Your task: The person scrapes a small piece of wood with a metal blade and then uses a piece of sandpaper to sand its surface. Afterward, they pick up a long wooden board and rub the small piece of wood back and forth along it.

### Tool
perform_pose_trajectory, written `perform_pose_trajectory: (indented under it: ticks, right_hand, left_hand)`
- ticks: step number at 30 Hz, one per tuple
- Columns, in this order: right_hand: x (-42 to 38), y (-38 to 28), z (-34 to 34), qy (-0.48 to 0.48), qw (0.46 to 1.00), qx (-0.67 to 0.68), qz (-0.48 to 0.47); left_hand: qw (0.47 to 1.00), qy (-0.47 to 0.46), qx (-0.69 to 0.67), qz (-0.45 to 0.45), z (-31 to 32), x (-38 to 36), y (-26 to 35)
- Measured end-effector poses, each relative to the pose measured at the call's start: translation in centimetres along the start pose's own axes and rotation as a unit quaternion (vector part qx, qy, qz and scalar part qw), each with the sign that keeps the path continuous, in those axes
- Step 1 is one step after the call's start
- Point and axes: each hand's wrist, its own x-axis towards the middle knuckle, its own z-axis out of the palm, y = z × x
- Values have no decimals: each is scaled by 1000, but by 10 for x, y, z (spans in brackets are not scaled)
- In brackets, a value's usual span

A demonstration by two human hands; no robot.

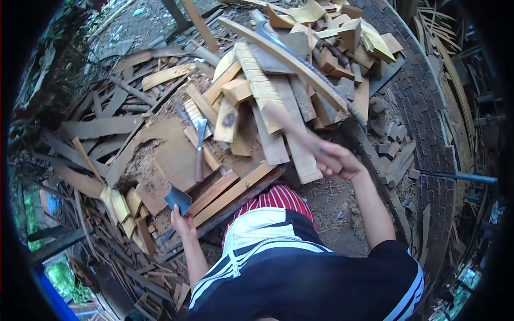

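Note:
My left hand (183,222) holds a small dark curved sheet (178,200) by its lower edge, over the near left corner of the wooden work surface (176,155). My right hand (342,161) is wrapped round the end of a brown piece of wood (300,134), blurred by motion, that points up and left across pale boards. Between the hands, reddish-brown wooden strips (235,193) lie along the near edge of the surface. A tool with a dark handle (199,163) and a bluish metal head lies beyond them.
Stacked boards and offcuts (257,80) rise in front, with a long curved strip (284,56) across them. More blocks (348,43) are heaped at the back right. Scrap wood (101,128) covers the left. Along the right runs a curved band of dark blocks (428,107), with a blue rod (474,177) beside it.

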Motion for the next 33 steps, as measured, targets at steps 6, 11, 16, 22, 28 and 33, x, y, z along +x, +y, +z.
perform_pose_trajectory:
  ticks: [6,11,16,22,28,33]
  right_hand:
    - [52,-64,-57,100,871,424,-226]
    - [192,-138,-209,175,790,510,-290]
    - [209,-226,-150,181,892,289,-296]
    - [202,-164,-13,30,968,71,-239]
    - [201,-44,61,-98,982,-154,-56]
    - [193,38,94,-131,983,-129,30]
  left_hand:
    - [1000,14,1,-2,30,-15,-4]
    - [999,45,4,17,43,-36,-2]
    - [997,64,-10,31,30,-48,-5]
    - [995,95,-25,17,41,-64,-10]
    - [996,90,-19,16,41,-60,-1]
    - [997,69,-11,20,42,-57,4]
